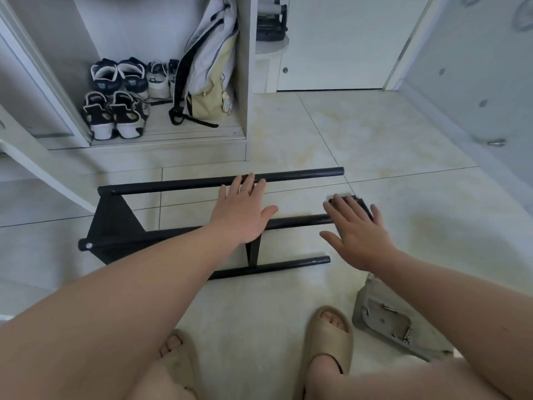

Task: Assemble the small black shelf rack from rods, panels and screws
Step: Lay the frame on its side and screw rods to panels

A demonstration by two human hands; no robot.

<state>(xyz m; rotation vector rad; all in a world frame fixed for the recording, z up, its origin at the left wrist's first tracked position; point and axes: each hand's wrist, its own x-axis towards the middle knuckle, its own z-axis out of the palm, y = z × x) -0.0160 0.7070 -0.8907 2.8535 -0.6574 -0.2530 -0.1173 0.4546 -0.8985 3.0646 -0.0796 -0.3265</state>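
1. Far left, some shoes (pixel 115 99) are parked in an open cupboard (pixel 245 82), with a backpack (pixel 207 67) leaned beside them.
2. The half-built black rack (pixel 274 267) is laid on its side on the tiled floor (pixel 375 134), just in front of the cupboard. Its rods are joined to a panel (pixel 115 223) at the left end.
3. The left hand (pixel 245 215) is held flat over the rack, fingers straight and spread, tips at the far rod (pixel 302 173).
4. The right hand (pixel 357 229) is spread too, nothing gripped, fingers over a second panel (pixel 363 201) by the middle rod (pixel 300 222).
5. A grey bag (pixel 375 321) with screws (pixel 405 336) is left on the floor at the right.
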